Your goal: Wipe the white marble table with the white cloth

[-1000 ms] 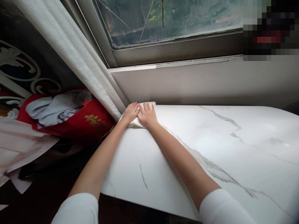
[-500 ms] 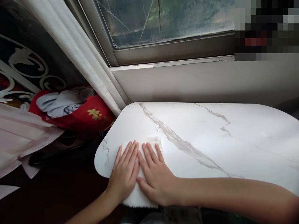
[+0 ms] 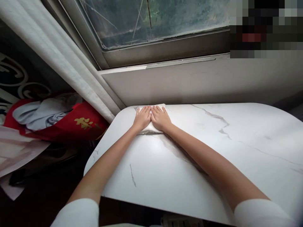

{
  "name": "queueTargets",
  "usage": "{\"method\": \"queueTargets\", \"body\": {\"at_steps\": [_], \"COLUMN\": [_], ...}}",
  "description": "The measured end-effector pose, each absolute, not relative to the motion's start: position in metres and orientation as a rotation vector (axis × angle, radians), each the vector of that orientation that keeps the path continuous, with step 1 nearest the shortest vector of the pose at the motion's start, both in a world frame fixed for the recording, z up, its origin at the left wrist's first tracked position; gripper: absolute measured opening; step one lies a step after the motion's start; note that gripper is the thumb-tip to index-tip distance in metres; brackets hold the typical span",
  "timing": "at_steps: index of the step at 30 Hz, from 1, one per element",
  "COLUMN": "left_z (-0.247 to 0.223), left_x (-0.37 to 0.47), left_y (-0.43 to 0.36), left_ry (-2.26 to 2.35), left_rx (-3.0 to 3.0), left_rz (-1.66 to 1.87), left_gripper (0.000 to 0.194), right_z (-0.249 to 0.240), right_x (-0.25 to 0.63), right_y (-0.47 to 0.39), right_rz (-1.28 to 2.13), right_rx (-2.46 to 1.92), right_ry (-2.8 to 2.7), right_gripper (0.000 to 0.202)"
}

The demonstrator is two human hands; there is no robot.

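Observation:
A white cloth [image 3: 151,128] lies flat on the white marble-patterned table [image 3: 142,164], close to the table's far edge by the wall. My left hand [image 3: 142,118] rests flat on the cloth's left part, fingers stretched out and pointing away from me. Beside it, my right hand [image 3: 161,117] presses flat on the right part, its fingers also extended. The two hands nearly touch at the thumbs. Both arms reach forward over the tabletop, and much of the cloth is hidden under the palms.
Behind the table are a grey-white wall panel [image 3: 189,82] and a window [image 3: 156,22]. A pale curtain [image 3: 59,60] hangs at left. Below it sits a red bag [image 3: 71,126] with gold print, holding light grey fabric [image 3: 42,113]. Pink fabric [image 3: 21,148] hangs further left.
Both hands have slid the cloth from the table's near left edge to its far edge, with the arms now stretched out. The view has shifted slightly.

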State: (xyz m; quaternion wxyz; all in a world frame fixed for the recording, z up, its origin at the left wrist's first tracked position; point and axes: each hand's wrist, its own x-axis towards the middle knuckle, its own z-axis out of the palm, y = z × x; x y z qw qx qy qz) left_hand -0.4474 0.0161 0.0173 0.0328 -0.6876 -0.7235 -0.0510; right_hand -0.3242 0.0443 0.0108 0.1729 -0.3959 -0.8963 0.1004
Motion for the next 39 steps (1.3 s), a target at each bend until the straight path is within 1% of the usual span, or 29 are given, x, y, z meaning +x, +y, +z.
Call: {"method": "queueTargets", "body": {"at_steps": [4,9,13,16,21,24,26,29,32,35,39], "left_z": [0.018,0.018,0.018,0.014,0.007,0.006,0.006,0.009,0.012,0.014,0.016], "left_x": [-0.435,-0.423,-0.402,-0.381,-0.344,-0.325,-0.315,-0.311,-0.316,-0.325,-0.327], "left_y": [0.056,0.047,0.01,-0.032,-0.119,-0.155,-0.159,-0.131,-0.074,-0.009,0.055], "left_ry": [-2.222,-2.244,-2.262,-2.221,-2.003,-1.876,-1.853,-1.937,-1.997,-2.045,-2.116], "left_rx": [-2.107,-2.088,-2.058,-2.084,-2.314,-2.42,-2.485,-2.525,-2.467,-2.423,-2.329], "left_rz": [-0.196,-0.229,-0.236,-0.278,-0.339,-0.383,-0.379,-0.359,-0.379,-0.351,-0.347], "left_gripper": [0.051,0.051,0.051,0.051,0.054,0.055,0.055,0.056,0.053,0.049,0.049], "right_z": [0.009,0.008,0.007,0.008,0.016,0.021,0.023,0.024,0.023,0.02,0.018], "right_x": [-0.316,-0.305,-0.285,-0.253,-0.181,-0.147,-0.136,-0.142,-0.163,-0.182,-0.193], "right_y": [0.082,0.074,0.042,0.008,-0.061,-0.097,-0.108,-0.095,-0.048,0.012,0.076], "right_rz": [0.233,0.184,0.163,0.144,0.162,0.186,0.208,0.258,0.266,0.262,0.236], "right_rx": [-1.184,-1.194,-1.117,-0.997,-0.716,-0.696,-0.788,-1.033,-1.228,-1.298,-1.307], "right_ry": [-2.506,-2.499,-2.557,-2.629,-2.779,-2.806,-2.8,-2.758,-2.664,-2.602,-2.568], "right_gripper": [0.053,0.054,0.054,0.056,0.058,0.06,0.06,0.06,0.058,0.057,0.054]}}
